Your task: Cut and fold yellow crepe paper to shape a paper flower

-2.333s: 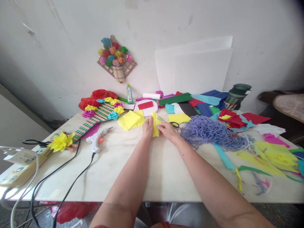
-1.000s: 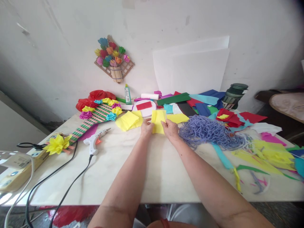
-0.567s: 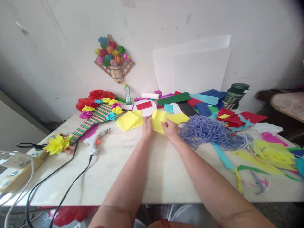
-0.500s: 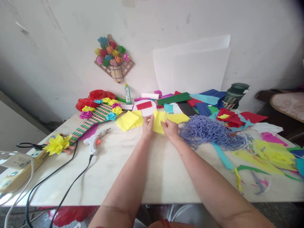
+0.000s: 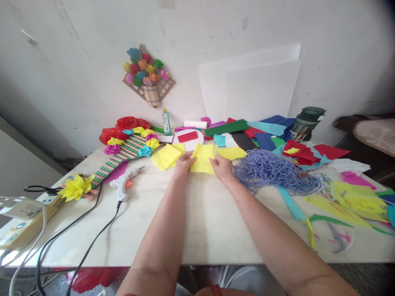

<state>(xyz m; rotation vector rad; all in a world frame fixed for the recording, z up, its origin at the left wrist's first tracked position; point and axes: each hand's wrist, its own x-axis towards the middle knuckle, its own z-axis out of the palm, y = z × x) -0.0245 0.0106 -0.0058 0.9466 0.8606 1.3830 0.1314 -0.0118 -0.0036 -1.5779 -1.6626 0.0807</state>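
Both hands are spreading a yellow paper sheet on the table

The pale marble-look table [image 5: 197,230] is carrying a tangled lilac cord heap [image 5: 271,169] to the right and a glue gun [image 5: 125,183] to the left. Between them the yellow paper sheet [image 5: 203,158], a narrow folded strip moments ago, is now lying opened out, thin and creased. The left hand [image 5: 182,163] and right hand [image 5: 222,167] are pinching its side edges, fingers closed on the paper.

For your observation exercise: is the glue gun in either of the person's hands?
No, the glue gun lies on the table while both hands hold the yellow paper.
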